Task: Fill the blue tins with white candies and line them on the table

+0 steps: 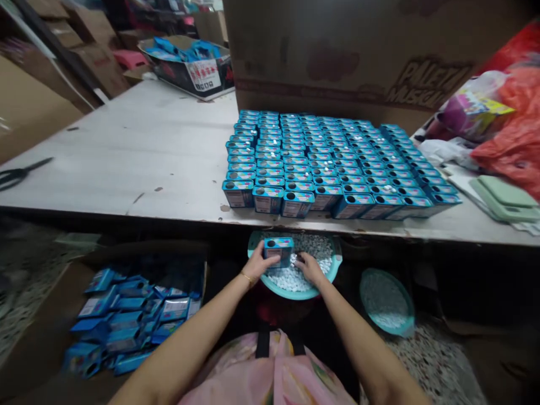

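Observation:
My left hand [258, 263] is wrapped round a small blue box [278, 253], held upright with a dark round hole in its top. It is above a turquoise basin [337, 264] filled with small white pellets [318, 247]. My right hand [310, 269] reaches into those pellets with its fingers curled together. What the fingertips grip is too small and dark to make out. On the table just ahead stand rows of similar blue boxes [295, 205] with holes in their tops, several with white bits on them.
A cardboard carton [42, 332] of jumbled blue boxes is at lower left. At right sits another turquoise basin [386, 301]. Scissors [23, 173], an open carton [202, 79], a large cardboard box [337, 56], a pale green scale [506, 197] and red bags [514, 129] surround the work table [169, 146].

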`<state>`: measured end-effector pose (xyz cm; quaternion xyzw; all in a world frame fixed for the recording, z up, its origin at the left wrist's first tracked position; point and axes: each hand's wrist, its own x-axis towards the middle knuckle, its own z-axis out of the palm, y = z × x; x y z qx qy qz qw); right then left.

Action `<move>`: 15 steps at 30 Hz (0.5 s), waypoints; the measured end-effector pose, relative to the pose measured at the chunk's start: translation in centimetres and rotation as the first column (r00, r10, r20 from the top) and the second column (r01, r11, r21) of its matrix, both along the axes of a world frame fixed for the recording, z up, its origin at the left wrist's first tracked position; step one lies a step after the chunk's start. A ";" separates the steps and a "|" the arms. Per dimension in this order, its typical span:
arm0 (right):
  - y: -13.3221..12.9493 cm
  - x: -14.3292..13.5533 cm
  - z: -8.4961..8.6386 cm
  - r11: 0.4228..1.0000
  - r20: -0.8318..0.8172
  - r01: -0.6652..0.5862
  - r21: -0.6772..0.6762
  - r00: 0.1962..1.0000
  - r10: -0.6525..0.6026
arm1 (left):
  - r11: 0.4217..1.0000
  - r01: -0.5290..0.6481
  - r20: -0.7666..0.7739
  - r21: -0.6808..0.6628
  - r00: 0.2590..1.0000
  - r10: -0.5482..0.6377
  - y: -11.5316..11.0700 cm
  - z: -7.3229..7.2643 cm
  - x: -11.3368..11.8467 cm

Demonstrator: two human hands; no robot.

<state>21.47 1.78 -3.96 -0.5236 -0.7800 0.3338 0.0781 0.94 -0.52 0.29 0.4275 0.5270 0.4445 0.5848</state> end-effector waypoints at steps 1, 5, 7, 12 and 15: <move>0.0 0.8 0.2 0.998 -0.041 0.059 -0.019 0.997 -0.060 | 0.999 -0.014 -0.049 0.042 0.999 0.016 -0.2 0.5 -0.8; -0.5 3.6 3.3 0.986 -0.170 0.155 -0.060 0.972 -0.163 | 0.986 -0.016 -0.251 0.166 0.966 0.058 -0.6 1.6 -3.6; -0.7 4.7 6.1 0.991 -0.184 0.125 -0.039 0.974 -0.130 | 0.980 0.016 -0.321 0.199 0.946 0.050 -0.7 1.7 -4.0; -0.8 5.2 13.2 0.999 -0.090 0.016 0.048 0.996 -0.011 | 0.962 0.138 -0.449 0.237 0.893 -0.017 -0.3 1.1 -2.0; -0.7 4.0 16.3 0.993 0.083 -0.082 0.088 0.994 0.075 | 0.948 0.181 -0.510 0.260 0.860 -0.024 0.1 0.7 -0.7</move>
